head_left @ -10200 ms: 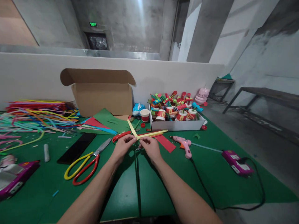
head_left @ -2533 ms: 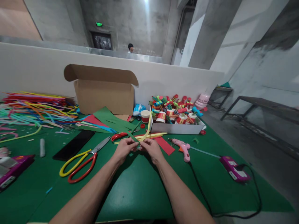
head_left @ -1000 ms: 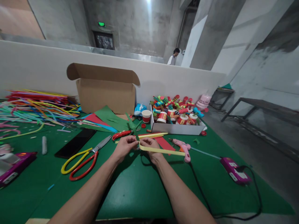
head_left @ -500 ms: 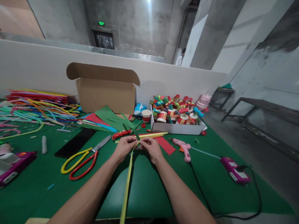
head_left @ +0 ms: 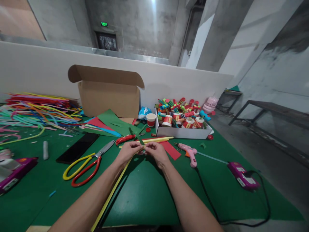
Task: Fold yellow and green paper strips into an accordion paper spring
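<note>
Over the middle of the green table, my left hand (head_left: 127,152) and my right hand (head_left: 156,154) meet fingertip to fingertip, both pinched closed on paper strips. A long yellow paper strip (head_left: 115,187) runs from the fingers down past my left forearm to the table's near edge. A green paper strip (head_left: 139,138) sticks up and away from the same pinch. Just how the two strips cross is hidden by my fingers. Beyond the hands lie more yellow strips (head_left: 159,139) and a red paper piece (head_left: 172,150).
Scissors (head_left: 96,156) and a black phone (head_left: 78,148) lie left. A pink glue gun (head_left: 189,153), its cable and a purple power strip (head_left: 243,177) are right. Behind stand a cardboard box (head_left: 109,96), paper cup (head_left: 151,120) and white box (head_left: 183,132) of cup crafts. Pipe cleaners (head_left: 38,112) lie far left.
The yellow strip's loose end has swung left, from hanging between my forearms to lying along my left forearm. Both hands stay pinched in nearly the same place.
</note>
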Available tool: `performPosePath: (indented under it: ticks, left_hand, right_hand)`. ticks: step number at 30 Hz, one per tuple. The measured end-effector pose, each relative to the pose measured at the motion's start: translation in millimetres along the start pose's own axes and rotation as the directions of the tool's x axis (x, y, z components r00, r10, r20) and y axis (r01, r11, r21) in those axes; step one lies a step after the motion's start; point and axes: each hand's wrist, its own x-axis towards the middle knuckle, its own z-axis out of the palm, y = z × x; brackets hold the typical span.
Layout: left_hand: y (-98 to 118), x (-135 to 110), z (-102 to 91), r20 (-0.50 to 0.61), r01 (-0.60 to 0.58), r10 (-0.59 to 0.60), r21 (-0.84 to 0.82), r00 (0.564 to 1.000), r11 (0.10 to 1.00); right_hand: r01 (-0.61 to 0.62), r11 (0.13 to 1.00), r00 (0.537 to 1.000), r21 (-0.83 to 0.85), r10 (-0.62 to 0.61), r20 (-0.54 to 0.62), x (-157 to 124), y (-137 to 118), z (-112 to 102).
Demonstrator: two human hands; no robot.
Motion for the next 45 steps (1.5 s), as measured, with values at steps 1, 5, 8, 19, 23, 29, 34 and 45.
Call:
performPosePath:
  ticks: [1, 5, 8, 19, 23, 29, 34, 45]
  left_hand:
    - [-1, 0, 0.3, -0.013, -0.016, 0.016, 0.013, 1.0, 1.0]
    - [-6, 1, 1.3, -0.026, -0.058, 0.061, 0.08, 0.998, 0.995]
    - [-6, 0, 2.5, -0.013, -0.041, 0.042, 0.07, 0.999, 0.997]
    - [-7, 0, 2.4, 0.011, -0.052, 0.052, 0.036, 0.999, 0.998]
    - [-5, 1, -1.3, 0.059, 0.059, -0.053, -0.093, 0.997, 0.994]
    - [3, 0, -11.7, 0.197, 0.162, -0.092, -0.375, 0.976, 0.913]
    - [-5, -2, 0.1, 0.15, 0.058, -0.024, -0.226, 0.988, 0.973]
    - [-11, 0, 6.3, -0.019, 0.009, -0.014, -0.222, 1.0, 0.975]
  right_hand:
    - [-0.015, 1.0, 1.0, 0.012, 0.015, 0.009, -1, 0, 0]
    - [-0.026, 1.0, 0.999, 0.012, 0.026, -0.022, 0, 2, 1]
    - [0.004, 1.0, 0.997, -0.018, -0.005, -0.073, 3, 5, 0]
    - [0.001, 0.993, 0.999, -0.114, -0.007, -0.052, 4, 6, -3]
    - [0.072, 0.986, 0.987, -0.149, -0.092, -0.134, 7, 1, -7]
    - [-0.024, 0.94, 0.983, 0.341, 0.084, -0.163, 7, -13, -14]
    - [-0.065, 0.958, 0.985, 0.28, 0.107, -0.138, 5, -6, -8]
    - [-0.075, 0.997, 0.994, 0.023, 0.076, -0.078, 2, 4, 3]
